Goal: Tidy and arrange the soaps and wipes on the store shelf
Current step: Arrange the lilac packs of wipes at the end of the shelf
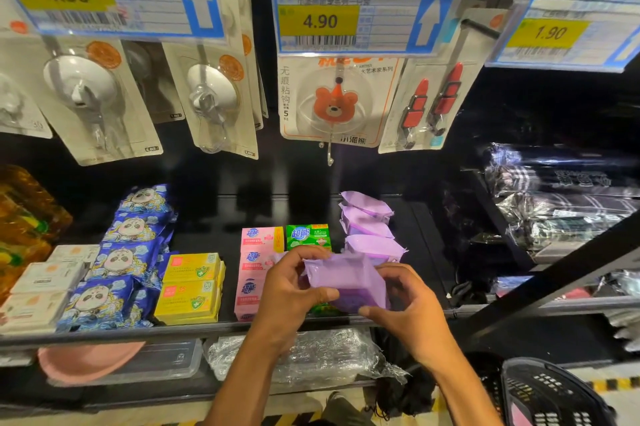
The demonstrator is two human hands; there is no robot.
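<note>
A person's two hands hold one purple pack [348,283] of wipes just above the front of a store shelf [138,333]. The left hand [289,290] grips the pack's left end, its fingers [311,254] curled over the top edge and the thumb pressed flat on the front face. The right hand [405,307] pinches the right end, thumb at the lower corner and fingers curled loosely behind the wrapper. The pack sits level between the two hands, its long side across the view, and it hides most of what lies below it. A scrap of green at its lower edge may be another soap box, though too little shows to be sure.

Behind the hands, a row of purple packs [369,228] runs toward the back of the shelf. Just left of that row stands a green soap box [307,236], and beside it a line of pink soap boxes [256,264] reaches the shelf's front edge, touching the left wrist. Further left sit yellow boxes [190,287] stacked two high, then blue panda packs [121,262] and white boxes [41,287].

Hooks on cards [332,103] hang above under price tags [318,21]. A dark basket [547,394] stands on the floor at lower right.
</note>
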